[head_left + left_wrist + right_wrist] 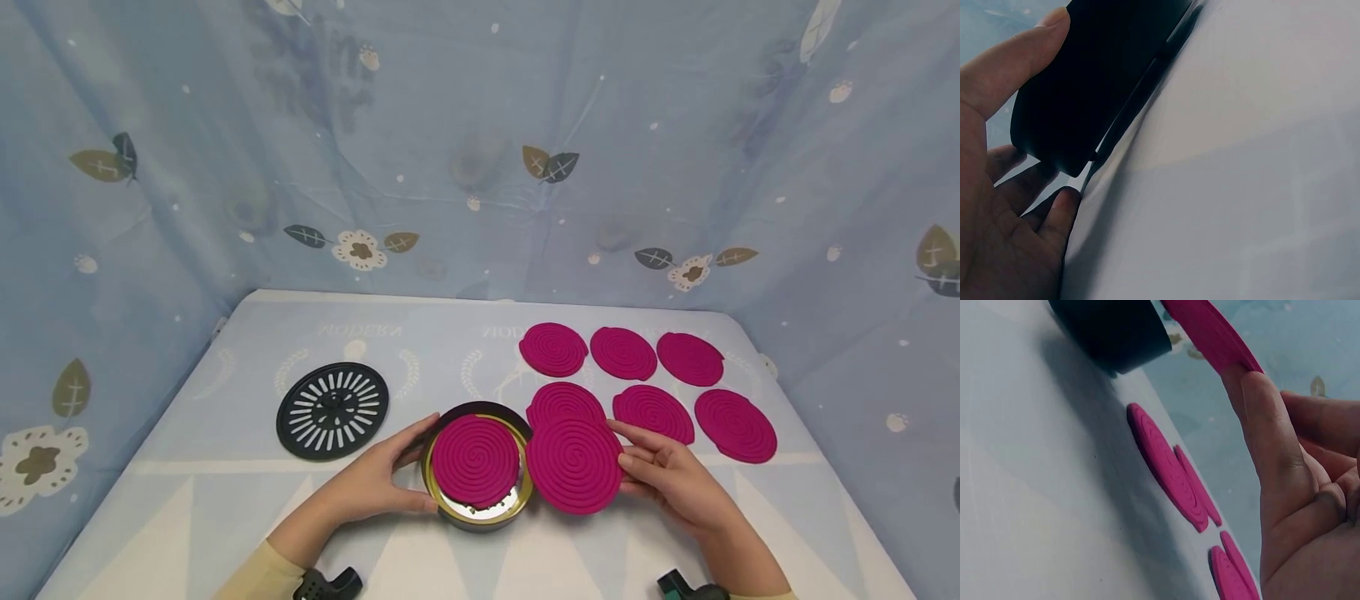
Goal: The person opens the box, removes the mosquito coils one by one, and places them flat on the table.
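Note:
My left hand (375, 483) grips the side of a round black tin (480, 525) with a gold inner rim, thumb in front and fingers behind. In the left wrist view, the dark tin wall (1097, 75) sits between thumb and fingers. Inside the tin lies a magenta mosquito coil (476, 461), covering most of its shiny bottom. Another mosquito coil (576, 464) is pinched at its right edge by my right hand (675, 479), just right of the tin. The right wrist view shows this coil (1216, 337) raised above the table, between thumb and fingers.
Several more magenta coils (622, 353) lie in two rows at the back right; one (564, 402) is partly hidden behind the held coil. A black slotted lid (333, 411) lies left of the tin. A patterned blue curtain (480, 167) hangs behind the table.

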The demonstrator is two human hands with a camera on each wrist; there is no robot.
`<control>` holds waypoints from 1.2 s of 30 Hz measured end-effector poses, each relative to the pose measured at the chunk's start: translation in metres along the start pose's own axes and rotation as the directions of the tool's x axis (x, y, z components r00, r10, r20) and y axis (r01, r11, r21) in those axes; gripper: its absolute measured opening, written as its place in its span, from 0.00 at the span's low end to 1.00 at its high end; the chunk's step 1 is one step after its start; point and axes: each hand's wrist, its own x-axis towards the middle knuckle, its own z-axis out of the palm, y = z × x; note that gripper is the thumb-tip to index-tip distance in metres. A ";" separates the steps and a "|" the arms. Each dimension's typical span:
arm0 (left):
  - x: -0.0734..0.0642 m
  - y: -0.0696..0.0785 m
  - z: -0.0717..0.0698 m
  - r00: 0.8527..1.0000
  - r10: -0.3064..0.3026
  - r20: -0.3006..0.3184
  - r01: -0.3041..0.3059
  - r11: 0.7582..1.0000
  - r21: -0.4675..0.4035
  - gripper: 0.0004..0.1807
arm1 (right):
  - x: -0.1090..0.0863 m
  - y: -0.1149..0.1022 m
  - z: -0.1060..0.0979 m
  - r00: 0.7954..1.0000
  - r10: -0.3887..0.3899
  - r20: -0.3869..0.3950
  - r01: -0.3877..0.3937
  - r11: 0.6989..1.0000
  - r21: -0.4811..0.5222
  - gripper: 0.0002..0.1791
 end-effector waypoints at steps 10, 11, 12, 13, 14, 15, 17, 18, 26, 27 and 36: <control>-0.001 -0.006 0.002 1.000 -0.008 0.000 0.008 1.000 0.006 0.64 | -0.007 0.014 -0.014 1.000 0.016 0.017 -0.018 0.996 0.088 0.28; -0.001 -0.007 0.002 1.000 -0.006 0.001 0.006 1.000 0.009 0.63 | -0.009 0.015 -0.016 1.000 0.012 0.025 -0.015 0.995 0.103 0.28; 0.000 -0.007 0.002 1.000 -0.004 0.001 0.003 1.000 0.012 0.63 | -0.010 0.016 -0.018 0.999 0.009 0.033 -0.013 0.993 0.115 0.28; 0.000 -0.007 0.002 1.000 -0.002 0.002 0.002 1.000 0.016 0.63 | -0.011 0.017 -0.019 0.999 0.008 0.040 -0.012 0.992 0.122 0.28; 0.000 -0.007 0.002 1.000 -0.001 0.002 0.001 1.000 0.018 0.63 | -0.012 0.017 -0.020 0.999 0.010 0.045 -0.016 0.992 0.127 0.28; 0.001 -0.007 0.002 1.000 0.001 0.003 -0.001 1.000 0.019 0.63 | -0.012 0.017 -0.021 0.999 0.014 0.051 -0.021 0.991 0.129 0.28; 0.000 -0.007 0.002 1.000 0.004 0.004 -0.004 1.000 0.017 0.63 | -0.013 0.017 -0.023 0.997 0.019 0.069 -0.028 0.991 0.133 0.28; 0.000 -0.007 0.002 1.000 0.006 0.005 -0.006 1.000 0.013 0.63 | -0.014 0.016 -0.024 0.997 0.018 0.076 -0.028 0.991 0.130 0.28; 0.000 -0.007 0.000 1.000 0.030 0.003 -0.030 0.999 0.014 0.64 | -0.017 0.012 -0.037 0.998 -0.003 0.068 -0.003 0.996 0.087 0.28; 0.000 -0.007 0.000 1.000 0.027 0.001 -0.027 0.999 0.018 0.64 | -0.017 0.012 -0.038 0.997 0.007 0.076 -0.013 0.996 0.087 0.28; 0.001 -0.005 -0.001 1.000 0.002 -0.002 -0.002 1.000 0.005 0.64 | -0.013 0.018 -0.042 0.979 0.113 0.170 -0.125 0.990 0.060 0.30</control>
